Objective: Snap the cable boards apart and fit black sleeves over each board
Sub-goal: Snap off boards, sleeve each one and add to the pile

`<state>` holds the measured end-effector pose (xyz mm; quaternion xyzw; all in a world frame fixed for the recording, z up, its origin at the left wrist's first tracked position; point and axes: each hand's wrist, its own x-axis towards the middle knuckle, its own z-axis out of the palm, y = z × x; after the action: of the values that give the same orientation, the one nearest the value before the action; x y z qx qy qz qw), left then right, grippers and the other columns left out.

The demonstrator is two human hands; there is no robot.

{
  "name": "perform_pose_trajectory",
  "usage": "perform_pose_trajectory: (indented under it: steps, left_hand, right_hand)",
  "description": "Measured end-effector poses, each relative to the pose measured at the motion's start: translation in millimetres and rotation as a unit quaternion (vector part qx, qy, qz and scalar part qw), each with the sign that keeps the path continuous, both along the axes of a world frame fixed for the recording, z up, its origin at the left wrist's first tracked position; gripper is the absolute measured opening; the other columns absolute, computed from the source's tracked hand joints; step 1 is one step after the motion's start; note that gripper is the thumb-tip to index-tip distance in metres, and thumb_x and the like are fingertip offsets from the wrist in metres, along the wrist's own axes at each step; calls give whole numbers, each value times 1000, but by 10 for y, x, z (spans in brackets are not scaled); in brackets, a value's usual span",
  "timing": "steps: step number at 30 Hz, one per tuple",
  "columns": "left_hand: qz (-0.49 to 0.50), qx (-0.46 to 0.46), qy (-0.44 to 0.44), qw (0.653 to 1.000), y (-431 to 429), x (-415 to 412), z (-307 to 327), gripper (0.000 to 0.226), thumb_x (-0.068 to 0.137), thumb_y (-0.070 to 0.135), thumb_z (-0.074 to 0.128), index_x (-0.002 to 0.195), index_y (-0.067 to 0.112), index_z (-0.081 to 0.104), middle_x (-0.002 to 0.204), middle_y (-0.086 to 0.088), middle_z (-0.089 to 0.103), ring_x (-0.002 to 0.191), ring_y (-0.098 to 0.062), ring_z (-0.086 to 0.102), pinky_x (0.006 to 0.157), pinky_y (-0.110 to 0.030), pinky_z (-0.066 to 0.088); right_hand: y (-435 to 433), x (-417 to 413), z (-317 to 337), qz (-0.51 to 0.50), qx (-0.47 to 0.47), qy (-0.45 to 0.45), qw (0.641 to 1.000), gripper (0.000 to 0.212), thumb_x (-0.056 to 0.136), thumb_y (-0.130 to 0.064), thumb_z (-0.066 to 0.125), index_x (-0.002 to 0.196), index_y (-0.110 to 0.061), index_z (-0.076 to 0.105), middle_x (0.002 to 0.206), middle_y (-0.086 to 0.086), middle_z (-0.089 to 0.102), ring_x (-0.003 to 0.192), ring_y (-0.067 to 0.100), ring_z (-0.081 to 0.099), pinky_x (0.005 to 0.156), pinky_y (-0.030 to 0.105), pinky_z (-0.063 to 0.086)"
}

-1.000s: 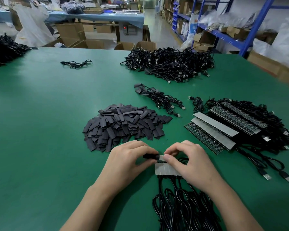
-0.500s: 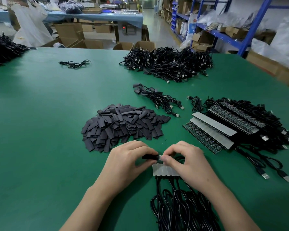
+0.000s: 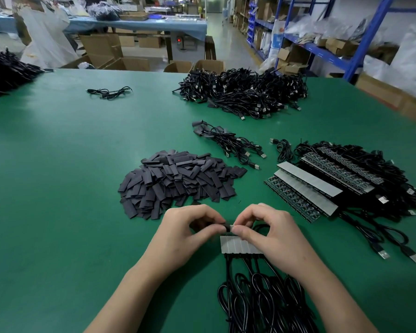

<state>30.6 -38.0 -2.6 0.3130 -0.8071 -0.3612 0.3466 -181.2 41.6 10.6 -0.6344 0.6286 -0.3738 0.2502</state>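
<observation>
Early going, I judge: the left hand (image 3: pixel 185 236) has its grip pinched on a black sleeve (image 3: pixel 222 226), and the right hand (image 3: pixel 269 234) pinches one board (image 3: pixel 232 228) at the sleeve's mouth, just above a short strip (image 3: pixel 240 245) of joined boards on the green surface (image 3: pixel 58 164). A small sleeved bunch (image 3: pixel 226 140) lies beyond. Whole strips (image 3: pixel 308 188) and the sleeve pile (image 3: pixel 178 183) wait, and looped cables (image 3: pixel 262 301) crowd the wrists.

No word, brand or number can be read: the red display (image 3: pixel 179 40) on the grey unit (image 3: pixel 189 43) under the far table (image 3: pixel 154 24) is a blur, and the print on the blue-and-white bag (image 3: pixel 277 40) beside the shelving (image 3: pixel 322 50) is too small to make out.
</observation>
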Motion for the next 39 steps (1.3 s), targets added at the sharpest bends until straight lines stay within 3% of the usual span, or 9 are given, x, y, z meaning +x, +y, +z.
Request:
perform_pose_trajectory:
  steps: [6, 12, 15, 17, 19, 23, 29, 39]
  left_hand:
    - [-16, 80, 0, 997, -13, 12, 4, 8, 86, 26, 82, 92, 29, 79, 86, 12, 77, 81, -13, 73, 77, -32, 59]
    - [-11, 53, 6, 999, 11, 7, 26, 12, 85, 24, 83, 96, 28, 80, 88, 15, 77, 82, -13, 73, 76, -28, 58]
    - [-8, -32, 3, 999, 13, 14, 37, 18, 83, 26, 85, 100, 26, 79, 90, 18, 74, 82, -7, 70, 74, -19, 54]
    - [-7, -82, -8, 997, 14, 19, 38, 21, 83, 28, 85, 102, 27, 78, 92, 19, 73, 83, -3, 69, 75, -21, 55]
    - [-3, -108, -11, 994, 13, 21, 29, 21, 85, 30, 83, 105, 27, 78, 95, 18, 73, 85, -3, 69, 75, -26, 57]
    - [13, -110, 0, 994, 7, 21, 12, 19, 87, 30, 82, 105, 26, 79, 96, 17, 74, 88, -6, 71, 77, -32, 59]
    - [21, -91, -4, 996, 21, 10, 17, 18, 86, 28, 81, 103, 26, 80, 94, 16, 74, 86, -7, 70, 76, -30, 58]
    - [8, -69, -7, 998, 8, -15, -12, 16, 87, 37, 79, 101, 29, 80, 92, 17, 74, 86, -8, 71, 77, -21, 55]
  right_hand:
    - [-1, 8, 5, 20, -20, 18, 999, 16, 83, -29, 82, 85, -40, 70, 92, -16, 64, 94, 5, 66, 79, 9, 43]
    - [-6, 6, -1, 8, -17, 37, 999, 18, 83, -29, 84, 85, -40, 70, 95, -19, 64, 95, 1, 65, 86, 1, 34]
    - [-8, 1, -13, -5, -6, -11, 1000, 13, 83, -31, 82, 85, -39, 72, 92, -17, 66, 93, 3, 66, 85, 15, 43]
    - [-11, -1, -21, -22, 1, -33, 999, 11, 84, -32, 82, 85, -39, 73, 90, -17, 68, 92, 4, 66, 93, 33, 45]
    - [-11, 4, -23, -28, 5, -38, 999, 12, 83, -33, 83, 86, -40, 73, 88, -18, 68, 92, 4, 66, 98, 41, 45]
    - [-7, 7, -14, -20, 9, -34, 999, 23, 80, -34, 85, 95, -44, 70, 90, -18, 70, 96, 2, 68, 92, 33, 49]
    - [-10, 30, -27, -34, -37, 26, 998, 16, 81, -32, 83, 87, -40, 70, 95, -23, 64, 94, 2, 66, 82, 20, 48]
    - [-1, 76, -30, -26, -67, 60, 996, 10, 80, -44, 77, 86, -38, 72, 86, -21, 64, 92, 5, 63, 85, 39, 52]
